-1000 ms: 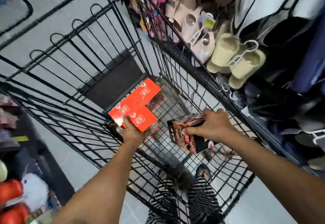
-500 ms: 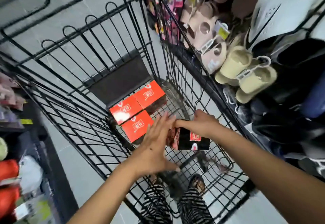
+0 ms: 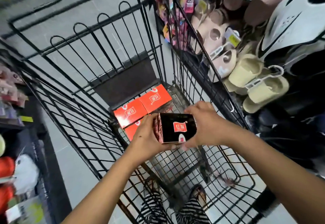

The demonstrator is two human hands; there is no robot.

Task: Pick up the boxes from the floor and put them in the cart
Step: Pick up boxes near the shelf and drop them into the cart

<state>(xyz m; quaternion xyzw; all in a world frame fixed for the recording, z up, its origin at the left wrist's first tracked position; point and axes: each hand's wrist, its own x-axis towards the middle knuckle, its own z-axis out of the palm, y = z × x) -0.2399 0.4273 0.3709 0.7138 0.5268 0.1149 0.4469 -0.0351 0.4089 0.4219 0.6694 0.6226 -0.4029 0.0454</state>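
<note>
A black box (image 3: 177,128) with a red label is held inside the black wire cart (image 3: 98,75), above its mesh floor. My left hand (image 3: 146,138) grips the box's left end and underside. My right hand (image 3: 204,124) grips its right end from above. Behind it, three orange-red boxes (image 3: 142,107) lie flat on the cart floor against the far wall; the nearest one is partly hidden by my left hand.
A rack of slippers (image 3: 246,72) and hanging packets stands close along the cart's right side. Shelves with goods (image 3: 12,171) run along the left. The near half of the cart's mesh floor (image 3: 207,167) shows bare wire. My feet show below it.
My left hand let go of an orange-red box, now lying with the others, and came across onto the black box. Both hands now hold that box, turned label up.
</note>
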